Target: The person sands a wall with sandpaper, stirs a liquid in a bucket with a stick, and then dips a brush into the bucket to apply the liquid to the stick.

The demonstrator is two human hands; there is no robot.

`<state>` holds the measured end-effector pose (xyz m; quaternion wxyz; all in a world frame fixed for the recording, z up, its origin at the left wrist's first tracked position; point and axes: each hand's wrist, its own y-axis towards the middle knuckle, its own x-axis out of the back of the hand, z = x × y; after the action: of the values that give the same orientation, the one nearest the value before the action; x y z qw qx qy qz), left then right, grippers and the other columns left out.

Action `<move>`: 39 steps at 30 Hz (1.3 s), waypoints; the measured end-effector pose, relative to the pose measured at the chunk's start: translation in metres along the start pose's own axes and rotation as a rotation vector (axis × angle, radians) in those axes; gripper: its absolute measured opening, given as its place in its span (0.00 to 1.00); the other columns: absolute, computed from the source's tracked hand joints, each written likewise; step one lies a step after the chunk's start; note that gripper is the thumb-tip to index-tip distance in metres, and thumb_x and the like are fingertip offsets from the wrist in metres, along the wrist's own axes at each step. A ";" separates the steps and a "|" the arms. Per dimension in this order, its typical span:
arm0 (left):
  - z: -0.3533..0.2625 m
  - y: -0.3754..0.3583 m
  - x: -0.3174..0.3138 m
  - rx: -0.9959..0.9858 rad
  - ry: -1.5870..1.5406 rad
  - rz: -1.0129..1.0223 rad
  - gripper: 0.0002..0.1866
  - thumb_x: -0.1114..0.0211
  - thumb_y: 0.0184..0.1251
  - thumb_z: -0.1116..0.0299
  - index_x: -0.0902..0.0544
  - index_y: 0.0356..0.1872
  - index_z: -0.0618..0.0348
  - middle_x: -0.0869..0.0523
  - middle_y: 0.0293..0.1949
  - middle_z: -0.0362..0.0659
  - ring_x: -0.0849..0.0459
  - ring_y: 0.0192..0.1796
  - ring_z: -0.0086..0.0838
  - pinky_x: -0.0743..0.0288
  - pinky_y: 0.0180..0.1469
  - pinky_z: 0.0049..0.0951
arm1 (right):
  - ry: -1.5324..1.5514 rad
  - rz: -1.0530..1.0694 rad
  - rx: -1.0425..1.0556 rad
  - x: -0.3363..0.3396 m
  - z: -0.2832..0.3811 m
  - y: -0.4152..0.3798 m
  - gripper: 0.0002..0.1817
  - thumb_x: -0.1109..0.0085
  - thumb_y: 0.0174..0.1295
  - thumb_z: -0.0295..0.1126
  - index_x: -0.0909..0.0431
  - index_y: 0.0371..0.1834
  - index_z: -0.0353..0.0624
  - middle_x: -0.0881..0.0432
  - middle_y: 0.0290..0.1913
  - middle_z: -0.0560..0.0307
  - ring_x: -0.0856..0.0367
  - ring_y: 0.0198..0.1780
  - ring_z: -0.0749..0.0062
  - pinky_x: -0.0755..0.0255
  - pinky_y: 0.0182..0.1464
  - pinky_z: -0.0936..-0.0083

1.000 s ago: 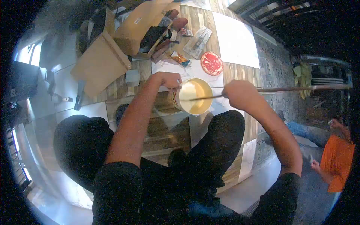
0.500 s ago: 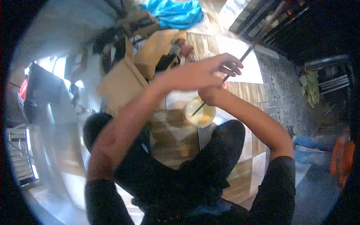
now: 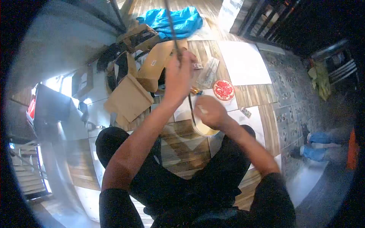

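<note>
A long thin dark rod [image 3: 173, 32] runs from the top of the view down to a tub [image 3: 206, 133] with pale cream contents, its lower end at the tub's left side. My left hand [image 3: 178, 78] has its fingers closed around the rod, well above the tub. Just right of the rod's lower part, over the tub, my right hand [image 3: 213, 112] is curled into a fist. A small pale bit shows between its fingers, too blurred to name. The tub sits on the floor by my right knee, partly hidden by that hand.
A round red-and-white lid [image 3: 223, 90] lies beyond the tub, with a small packet [image 3: 245, 112] to its right. Opened cardboard boxes [image 3: 129, 98] stand at left, a blue plastic sheet [image 3: 171, 22] behind them. A white board [image 3: 243, 62] lies at right. Another person's legs [image 3: 319, 146] show far right.
The rod has swung from leaning right to leaning slightly left. My left hand moved left and its fingers closed on the rod. My right hand dropped closer to the tub.
</note>
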<state>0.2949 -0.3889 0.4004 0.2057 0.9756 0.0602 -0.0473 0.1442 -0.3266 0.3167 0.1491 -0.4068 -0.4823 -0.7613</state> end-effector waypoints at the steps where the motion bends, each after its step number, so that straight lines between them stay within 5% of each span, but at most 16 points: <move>1: -0.004 0.002 0.004 0.060 -0.035 0.009 0.16 0.49 0.76 0.56 0.24 0.35 0.58 0.24 0.23 0.35 0.31 0.20 0.18 0.35 0.24 0.22 | 0.001 -0.007 -0.014 0.000 0.003 -0.005 0.16 0.35 0.52 0.25 0.27 0.43 0.37 0.21 0.46 0.47 0.21 0.47 0.55 0.26 0.52 0.61; 3: -0.011 0.000 0.006 0.136 -0.066 0.040 0.17 0.50 0.76 0.55 0.25 0.33 0.57 0.26 0.22 0.34 0.33 0.19 0.17 0.38 0.22 0.22 | 0.209 -0.337 -0.737 -0.004 0.010 -0.015 0.19 0.29 0.50 0.30 0.26 0.42 0.38 0.21 0.44 0.50 0.21 0.46 0.61 0.26 0.49 0.66; 4: -0.013 -0.002 0.004 0.206 -0.069 0.002 0.18 0.50 0.77 0.54 0.26 0.31 0.56 0.28 0.21 0.33 0.35 0.19 0.17 0.42 0.21 0.21 | 0.470 -0.149 -0.825 -0.016 -0.001 -0.024 0.20 0.28 0.51 0.35 0.25 0.43 0.40 0.20 0.43 0.53 0.22 0.47 0.68 0.27 0.48 0.69; 7: -0.014 -0.015 0.000 0.255 -0.232 0.062 0.18 0.51 0.76 0.53 0.29 0.29 0.53 0.31 0.19 0.32 0.36 0.18 0.18 0.45 0.20 0.21 | 0.872 0.125 -0.676 -0.048 -0.004 -0.031 0.14 0.34 0.57 0.37 0.21 0.39 0.40 0.18 0.32 0.55 0.20 0.35 0.69 0.27 0.42 0.69; 11: -0.029 -0.039 0.000 0.310 -0.475 0.169 0.18 0.52 0.75 0.50 0.31 0.32 0.52 0.33 0.17 0.34 0.35 0.18 0.21 0.45 0.20 0.23 | 0.806 0.157 -0.811 -0.073 0.001 -0.033 0.11 0.40 0.62 0.37 0.20 0.39 0.40 0.19 0.28 0.47 0.19 0.30 0.58 0.26 0.38 0.65; 14: -0.057 -0.064 -0.001 0.494 -0.492 -0.468 0.20 0.51 0.70 0.42 0.28 0.38 0.48 0.27 0.28 0.37 0.35 0.24 0.24 0.41 0.27 0.26 | 0.513 -0.174 -0.538 -0.080 0.005 -0.044 0.11 0.45 0.64 0.35 0.20 0.42 0.41 0.20 0.30 0.39 0.19 0.33 0.47 0.26 0.37 0.60; 17: -0.042 -0.063 0.044 0.257 -0.478 0.251 0.25 0.45 0.66 0.38 0.31 0.21 0.46 0.33 0.20 0.33 0.41 0.21 0.21 0.46 0.27 0.22 | 0.501 0.010 -0.800 -0.055 0.000 -0.029 0.11 0.44 0.61 0.33 0.19 0.43 0.42 0.18 0.33 0.40 0.20 0.36 0.42 0.26 0.38 0.56; 20: -0.049 -0.055 0.026 0.119 -0.452 0.351 0.27 0.44 0.66 0.39 0.36 0.17 0.47 0.39 0.16 0.30 0.45 0.19 0.19 0.51 0.25 0.22 | 0.437 0.035 -0.936 -0.055 0.006 -0.037 0.11 0.44 0.59 0.33 0.18 0.44 0.48 0.19 0.28 0.44 0.20 0.35 0.42 0.26 0.39 0.53; 23: -0.047 -0.055 0.031 0.164 -0.176 -0.295 0.27 0.45 0.67 0.39 0.34 0.18 0.47 0.38 0.17 0.31 0.45 0.19 0.20 0.50 0.23 0.23 | 0.619 -0.176 -0.794 -0.103 0.025 -0.051 0.11 0.45 0.60 0.34 0.19 0.44 0.49 0.21 0.26 0.46 0.20 0.34 0.43 0.26 0.38 0.54; 25: -0.046 -0.051 0.077 0.225 -0.300 -0.076 0.26 0.45 0.68 0.41 0.34 0.18 0.47 0.38 0.17 0.31 0.44 0.20 0.20 0.50 0.23 0.24 | 0.524 -0.197 -0.721 -0.117 0.020 -0.043 0.11 0.47 0.62 0.37 0.19 0.45 0.51 0.20 0.27 0.45 0.19 0.32 0.45 0.27 0.35 0.54; 27: -0.060 -0.056 0.074 0.213 -0.372 0.025 0.26 0.44 0.68 0.41 0.34 0.18 0.48 0.39 0.17 0.31 0.44 0.20 0.20 0.50 0.23 0.24 | 0.516 0.233 -0.869 -0.079 0.006 -0.015 0.11 0.50 0.64 0.39 0.18 0.41 0.49 0.20 0.27 0.44 0.19 0.31 0.45 0.27 0.34 0.54; 28: -0.072 -0.061 0.061 0.179 -0.401 0.055 0.26 0.44 0.67 0.40 0.34 0.18 0.48 0.39 0.17 0.31 0.44 0.20 0.20 0.49 0.23 0.24 | 0.420 -0.033 -0.741 -0.086 0.003 -0.019 0.15 0.53 0.66 0.41 0.19 0.34 0.44 0.20 0.29 0.42 0.19 0.30 0.44 0.27 0.33 0.53; 31: -0.070 -0.063 0.041 0.156 -0.388 0.106 0.27 0.44 0.66 0.39 0.34 0.18 0.49 0.40 0.16 0.32 0.44 0.19 0.20 0.50 0.23 0.25 | 0.592 0.052 -0.992 -0.044 0.015 -0.027 0.11 0.47 0.62 0.37 0.21 0.32 0.42 0.19 0.29 0.43 0.19 0.33 0.44 0.27 0.35 0.53; 34: -0.057 -0.050 0.038 0.170 -0.323 0.135 0.30 0.46 0.65 0.36 0.35 0.18 0.51 0.41 0.14 0.32 0.45 0.17 0.20 0.51 0.23 0.26 | 0.464 0.060 -0.857 -0.066 0.039 -0.039 0.07 0.40 0.56 0.34 0.21 0.34 0.44 0.19 0.30 0.44 0.19 0.35 0.46 0.28 0.38 0.53; 36: -0.052 -0.044 0.042 0.251 -0.559 0.398 0.23 0.50 0.72 0.43 0.22 0.41 0.54 0.30 0.19 0.35 0.39 0.21 0.23 0.43 0.28 0.29 | 0.513 -0.028 -0.790 -0.085 0.036 -0.039 0.08 0.38 0.54 0.32 0.22 0.35 0.44 0.20 0.29 0.45 0.20 0.36 0.45 0.28 0.39 0.53; 39: -0.056 -0.041 0.046 0.231 -0.428 0.574 0.23 0.47 0.68 0.39 0.25 0.31 0.51 0.34 0.16 0.32 0.43 0.19 0.24 0.46 0.28 0.32 | 0.557 -0.078 -0.758 -0.080 0.023 -0.046 0.12 0.36 0.52 0.30 0.23 0.39 0.43 0.20 0.33 0.44 0.21 0.39 0.44 0.28 0.43 0.55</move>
<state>0.3385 -0.3239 0.4300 0.1072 0.9375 -0.2660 -0.1971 0.1766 -0.2978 0.2320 0.0851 -0.1946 -0.1269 -0.9689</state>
